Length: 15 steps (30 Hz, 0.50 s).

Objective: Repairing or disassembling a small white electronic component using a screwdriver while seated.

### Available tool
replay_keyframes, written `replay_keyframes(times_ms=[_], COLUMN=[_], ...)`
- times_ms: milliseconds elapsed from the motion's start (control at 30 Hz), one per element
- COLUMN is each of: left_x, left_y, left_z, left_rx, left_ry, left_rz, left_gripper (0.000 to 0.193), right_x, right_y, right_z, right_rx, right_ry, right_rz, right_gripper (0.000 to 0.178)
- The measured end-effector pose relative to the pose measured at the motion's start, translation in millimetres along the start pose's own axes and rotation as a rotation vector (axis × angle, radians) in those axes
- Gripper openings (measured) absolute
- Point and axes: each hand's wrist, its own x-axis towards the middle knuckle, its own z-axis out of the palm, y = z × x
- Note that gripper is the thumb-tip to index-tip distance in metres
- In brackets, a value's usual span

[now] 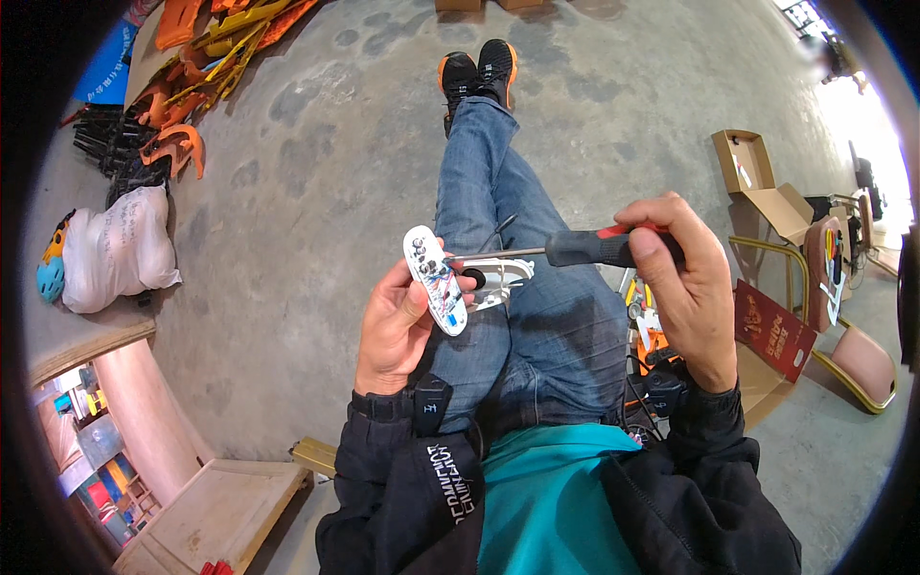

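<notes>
My left hand [391, 321] grips an elongated white plastic shell [419, 241] with rounded ends, its inside turned up. Wires, small electronic parts and a blue component show in it. The fingers of my right hand [692, 287] are closed round the dark grey and red handle of a screwdriver [585, 248]. Its metal shaft points left, and the tip meets the shell's upper right edge; whether it sits on a screw is too small to tell. Behind the left fingers, over my thighs, is a second white shell [500, 280] with a round black part, partly hidden.
Orange and yellow plastic parts [177, 96] are heaped at the far left, near a white plastic bag [129, 244]. At right stand an open cardboard box [747, 163], a red folder [774, 331] and a chair [858, 364]. A wooden tabletop [220, 503] lies at lower left.
</notes>
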Motion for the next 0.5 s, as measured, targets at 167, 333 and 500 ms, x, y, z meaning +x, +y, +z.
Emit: replay_keyframes(times_ms=[167, 333, 500], left_x=[0, 1, 1], left_y=[1, -2, -3], left_z=[-2, -4, -1], left_rx=[-0.018, -0.026, -0.027], left_ry=[0.012, 0.013, 0.030], left_rz=[0.011, 0.004, -0.006], left_gripper=[0.067, 0.067, 0.066], right_x=[2, 4, 1], right_y=[9, 4, 23], right_z=[8, -2, 3], right_rx=[0.256, 0.111, 0.079], right_ry=[0.082, -0.041, -0.049], right_rz=[-0.070, 0.102, -0.012], right_gripper=[0.025, 0.037, 0.050])
